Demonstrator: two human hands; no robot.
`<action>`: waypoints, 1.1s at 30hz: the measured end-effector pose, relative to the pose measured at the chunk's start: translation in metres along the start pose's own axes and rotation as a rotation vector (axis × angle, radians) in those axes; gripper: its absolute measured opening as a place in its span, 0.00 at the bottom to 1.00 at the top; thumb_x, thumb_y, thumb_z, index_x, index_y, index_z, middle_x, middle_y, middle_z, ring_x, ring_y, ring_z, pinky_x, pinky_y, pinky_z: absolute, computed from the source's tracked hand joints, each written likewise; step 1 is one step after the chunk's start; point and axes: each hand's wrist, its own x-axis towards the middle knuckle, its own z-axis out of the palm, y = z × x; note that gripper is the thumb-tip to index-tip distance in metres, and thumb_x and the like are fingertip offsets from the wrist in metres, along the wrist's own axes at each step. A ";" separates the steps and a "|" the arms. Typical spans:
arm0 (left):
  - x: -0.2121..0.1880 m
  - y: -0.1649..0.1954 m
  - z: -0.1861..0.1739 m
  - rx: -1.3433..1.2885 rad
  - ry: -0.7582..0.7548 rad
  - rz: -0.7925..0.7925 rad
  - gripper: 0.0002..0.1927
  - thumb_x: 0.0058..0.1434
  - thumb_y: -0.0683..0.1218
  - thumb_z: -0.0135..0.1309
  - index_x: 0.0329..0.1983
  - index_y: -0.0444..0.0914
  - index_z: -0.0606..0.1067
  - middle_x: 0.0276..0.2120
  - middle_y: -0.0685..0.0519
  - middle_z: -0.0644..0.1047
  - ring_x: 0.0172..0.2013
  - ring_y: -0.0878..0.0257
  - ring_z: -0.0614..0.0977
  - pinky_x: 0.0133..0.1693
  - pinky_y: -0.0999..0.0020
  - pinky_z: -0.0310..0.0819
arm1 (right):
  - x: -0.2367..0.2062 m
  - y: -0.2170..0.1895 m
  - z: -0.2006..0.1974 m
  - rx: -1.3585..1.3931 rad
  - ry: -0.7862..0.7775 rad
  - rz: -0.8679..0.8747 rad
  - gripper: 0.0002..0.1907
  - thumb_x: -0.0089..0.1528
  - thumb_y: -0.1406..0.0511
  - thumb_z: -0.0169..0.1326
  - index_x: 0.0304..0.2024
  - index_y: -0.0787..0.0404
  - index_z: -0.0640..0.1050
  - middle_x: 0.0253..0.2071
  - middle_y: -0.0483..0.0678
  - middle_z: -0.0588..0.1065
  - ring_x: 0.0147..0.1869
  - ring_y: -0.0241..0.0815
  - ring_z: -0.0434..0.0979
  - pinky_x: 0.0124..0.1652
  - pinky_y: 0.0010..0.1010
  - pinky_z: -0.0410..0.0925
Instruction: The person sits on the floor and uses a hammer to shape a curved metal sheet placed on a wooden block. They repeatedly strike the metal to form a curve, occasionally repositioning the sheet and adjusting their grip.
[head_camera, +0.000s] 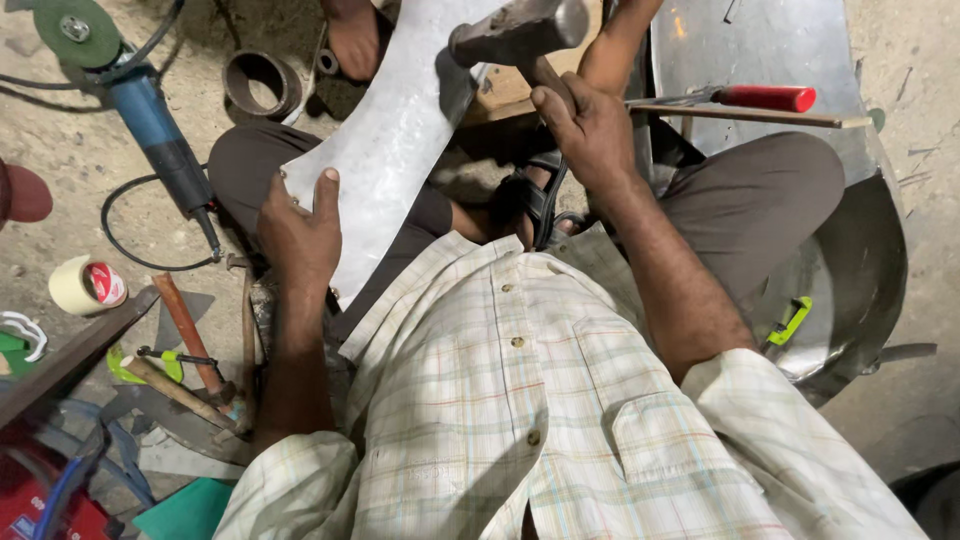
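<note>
Your right hand (585, 125) is closed around the wooden handle of a hammer (520, 30), whose steel head hangs above the upper part of a metal sheet (395, 140). Your left hand (300, 235) grips the sheet's lower left edge, thumb lying on top and fingers curled underneath. The sheet is a long, curved strip of dull grey metal, faintly dimpled and mottled; it runs from beside your left knee up and away past a wooden block (500, 90), crossing over your lap.

Of packages and labels there is little: a roll of cream tape (85, 285) with a red and white disc in its core lies on the floor well to your left, and a red container (40, 500) sits at the lower left corner.

Just right of the hammer lies a tool with a red handle (765, 97) and a thin rod (740, 115), both across a large shiny metal pan (850, 270) beside your right knee. A green clip (792, 320) rests in that pan. To the left, a blue angle grinder (150, 120) with a green disc lies on the floor, its black cable looping near it, and a metal ring (260, 80) sits just beyond. More hammers with wooden handles (185, 330) lie beside your left forearm. The floor (60, 180) is bare, dusty concrete, and you are seated on it.
</note>
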 end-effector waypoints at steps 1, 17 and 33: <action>0.001 -0.005 0.003 -0.035 -0.022 -0.066 0.39 0.68 0.61 0.55 0.63 0.21 0.69 0.24 0.34 0.77 0.31 0.38 0.85 0.41 0.41 0.75 | -0.001 0.001 0.004 0.115 0.019 0.025 0.28 0.75 0.45 0.53 0.35 0.62 0.75 0.25 0.45 0.65 0.32 0.36 0.64 0.31 0.28 0.60; -0.052 -0.007 -0.043 -0.327 0.363 0.217 0.26 0.79 0.57 0.41 0.39 0.29 0.71 0.25 0.50 0.66 0.28 0.61 0.67 0.32 0.61 0.60 | 0.031 -0.025 -0.001 0.205 -0.411 0.221 0.23 0.64 0.52 0.66 0.49 0.63 0.82 0.33 0.43 0.76 0.36 0.38 0.74 0.37 0.33 0.67; -0.083 0.004 -0.027 -0.847 0.187 0.326 0.24 0.80 0.54 0.42 0.28 0.39 0.60 0.25 0.62 0.57 0.29 0.72 0.57 0.33 0.73 0.50 | -0.039 -0.139 0.035 0.971 -0.409 0.359 0.28 0.57 0.62 0.67 0.56 0.71 0.77 0.48 0.53 0.81 0.48 0.42 0.81 0.48 0.34 0.74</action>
